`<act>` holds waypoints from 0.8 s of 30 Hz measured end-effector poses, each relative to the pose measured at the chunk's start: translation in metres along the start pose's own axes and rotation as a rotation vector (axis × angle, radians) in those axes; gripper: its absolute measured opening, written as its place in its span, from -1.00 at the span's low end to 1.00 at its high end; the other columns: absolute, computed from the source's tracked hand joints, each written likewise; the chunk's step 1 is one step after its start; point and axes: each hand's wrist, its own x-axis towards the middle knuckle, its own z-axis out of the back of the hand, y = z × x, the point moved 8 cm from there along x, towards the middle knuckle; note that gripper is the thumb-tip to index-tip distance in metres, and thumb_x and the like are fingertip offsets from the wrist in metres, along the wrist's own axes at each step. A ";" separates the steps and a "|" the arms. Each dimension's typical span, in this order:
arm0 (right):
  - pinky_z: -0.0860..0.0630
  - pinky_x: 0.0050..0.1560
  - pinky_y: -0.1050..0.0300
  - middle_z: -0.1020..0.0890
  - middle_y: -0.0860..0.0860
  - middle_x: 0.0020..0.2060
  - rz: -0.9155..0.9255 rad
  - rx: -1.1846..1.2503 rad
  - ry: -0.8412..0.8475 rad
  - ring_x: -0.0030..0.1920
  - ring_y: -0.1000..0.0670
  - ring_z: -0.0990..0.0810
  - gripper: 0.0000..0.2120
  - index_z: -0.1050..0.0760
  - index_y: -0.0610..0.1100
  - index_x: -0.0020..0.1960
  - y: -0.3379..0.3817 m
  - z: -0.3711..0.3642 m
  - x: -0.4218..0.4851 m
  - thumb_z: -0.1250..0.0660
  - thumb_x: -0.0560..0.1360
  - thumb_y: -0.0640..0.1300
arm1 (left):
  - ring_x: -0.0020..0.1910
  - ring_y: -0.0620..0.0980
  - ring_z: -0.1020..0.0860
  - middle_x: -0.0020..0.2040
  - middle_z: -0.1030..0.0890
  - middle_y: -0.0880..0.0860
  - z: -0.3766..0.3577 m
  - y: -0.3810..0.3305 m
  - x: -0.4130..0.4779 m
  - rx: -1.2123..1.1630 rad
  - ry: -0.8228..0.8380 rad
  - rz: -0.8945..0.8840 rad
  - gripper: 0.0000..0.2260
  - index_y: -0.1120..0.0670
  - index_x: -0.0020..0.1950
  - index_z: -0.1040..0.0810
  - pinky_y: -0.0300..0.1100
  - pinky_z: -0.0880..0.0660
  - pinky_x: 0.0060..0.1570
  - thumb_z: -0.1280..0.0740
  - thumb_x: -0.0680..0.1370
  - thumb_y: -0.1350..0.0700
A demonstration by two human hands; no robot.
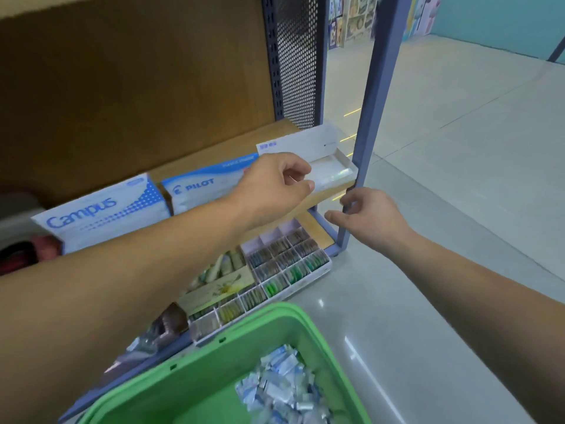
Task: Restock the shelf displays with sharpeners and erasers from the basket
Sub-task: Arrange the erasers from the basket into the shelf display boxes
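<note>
Item 1. My left hand (275, 185): reached out over the shelf (229, 148), held in front of the near left corner of the white tray (333, 169). Fingers curled in, thumb tip pointing right. I cannot tell whether they pinch anything or touch the tray.

Item 2. My right hand (367, 218): lower and to the right, at the blue post (376, 102) where the shelf board meets it. Fingers loosely bent, thumb up against the post. I cannot tell if it grips the post or only rests beside it.

Item 3. White tray: shallow, with a tall back card, at the far right end of the shelf, just beside the post.

Item 4. Pilot box (201, 185) and Campus box (101, 209): side by side on the same shelf, left of the white tray, partly behind my left forearm.

Item 5. Divided tray (284, 258): on the shelf below, many small cells filled with green, blue and brownish pieces too small to identify.

Item 6. Green basket (275, 313): on the floor (458, 209) in front of me, below both arms.

Item 7. Wrapped pieces (281, 384): small, white and blue, heaped loose in the basket, toward its right side.
</note>
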 end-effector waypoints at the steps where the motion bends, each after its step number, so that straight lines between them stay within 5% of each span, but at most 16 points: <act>1: -0.58 -0.07 0.00 -0.65 0.04 -0.17 0.024 -0.075 0.058 -0.11 -0.05 -0.62 -0.69 -0.57 0.00 0.00 0.006 -0.009 -0.012 -0.51 0.42 0.17 | -0.16 -0.26 -0.60 -0.10 -0.65 -0.13 0.005 -0.003 -0.023 -0.021 -0.017 -0.031 -0.84 0.01 0.13 -0.67 -0.39 -0.52 -0.10 -0.46 0.56 0.06; 6: -0.55 -0.05 0.10 -0.59 0.13 -0.23 0.228 -0.356 0.353 -0.13 0.02 -0.59 -0.79 -0.57 0.06 -0.05 0.018 -0.074 -0.095 -0.48 0.44 0.15 | -0.47 -0.31 -0.44 -0.42 -0.57 -0.17 -0.011 0.033 -0.135 -0.177 0.040 0.005 -0.89 0.12 -0.14 -0.70 -0.46 -0.31 -0.39 -0.43 0.57 0.24; 11: -0.55 -0.09 0.09 -0.63 0.09 -0.25 0.279 -0.391 0.606 -0.20 0.05 -0.60 -0.82 -0.58 0.08 0.02 -0.001 -0.125 -0.168 -0.48 0.48 0.09 | -0.44 -0.29 -0.45 -0.37 -0.61 -0.10 -0.057 0.104 -0.205 -0.220 0.129 0.175 -0.90 0.15 -0.12 -0.71 -0.40 -0.36 -0.38 -0.43 0.57 0.22; 14: -0.53 0.01 0.16 -0.67 0.11 -0.08 0.241 -0.521 0.679 -0.05 0.05 -0.62 -0.75 -0.59 0.07 0.14 -0.020 -0.149 -0.191 -0.42 0.52 0.14 | -0.26 -0.14 -0.61 -0.18 -0.69 0.01 -0.096 0.153 -0.239 -0.201 0.275 0.340 -0.94 0.12 -0.02 -0.70 -0.18 -0.58 -0.20 -0.42 0.58 0.19; 18: -0.50 0.26 0.09 -0.53 -0.03 0.34 0.142 -0.500 0.723 0.30 -0.09 -0.54 -0.53 -0.48 0.01 0.38 -0.033 -0.195 -0.197 -0.41 0.52 0.12 | 0.03 0.06 -0.63 0.02 -0.67 0.07 -0.133 0.215 -0.275 -0.093 0.348 0.524 -0.87 0.11 0.08 -0.66 -0.06 -0.58 0.07 -0.43 0.54 0.17; 24: -0.29 0.49 -0.04 -0.22 -0.11 0.53 0.116 -0.610 0.810 0.51 -0.17 -0.22 0.00 -0.10 -0.06 0.62 -0.093 -0.257 -0.209 -0.56 0.37 0.15 | 0.43 0.09 -0.37 0.45 -0.35 0.03 -0.163 0.259 -0.290 -0.008 0.400 0.500 -0.22 -0.14 0.57 -0.31 -0.07 -0.38 0.40 -0.57 0.42 0.01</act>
